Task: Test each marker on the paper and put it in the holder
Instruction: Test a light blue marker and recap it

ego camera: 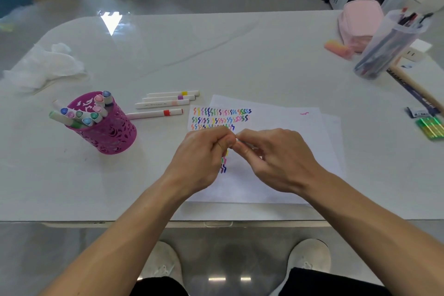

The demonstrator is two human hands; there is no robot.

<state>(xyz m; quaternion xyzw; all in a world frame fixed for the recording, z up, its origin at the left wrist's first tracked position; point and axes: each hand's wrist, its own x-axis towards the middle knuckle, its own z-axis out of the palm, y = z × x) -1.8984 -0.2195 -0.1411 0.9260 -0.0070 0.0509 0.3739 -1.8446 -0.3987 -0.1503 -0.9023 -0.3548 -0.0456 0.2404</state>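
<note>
Head view showed the table (240,55) with the job, by my reading, well past halfway; the paper (276,122) lay in front of the person, with three rows of coloured squiggles and a few more marks under the hands; four loose markers (165,103) lay capped between holder and paper, seemingly untested; one marker (242,143) sat above the paper, mostly hidden, the left hand (201,158) curled round one end and the right hand (276,158) pinching its white barrel; whether the cap was coming off or going on I could not tell.

A clear jar (384,50) at the far right held dark pens, apart from the task; the holder (113,132), left of the paper, held nine or so capped markers (81,115), leaning.
</note>
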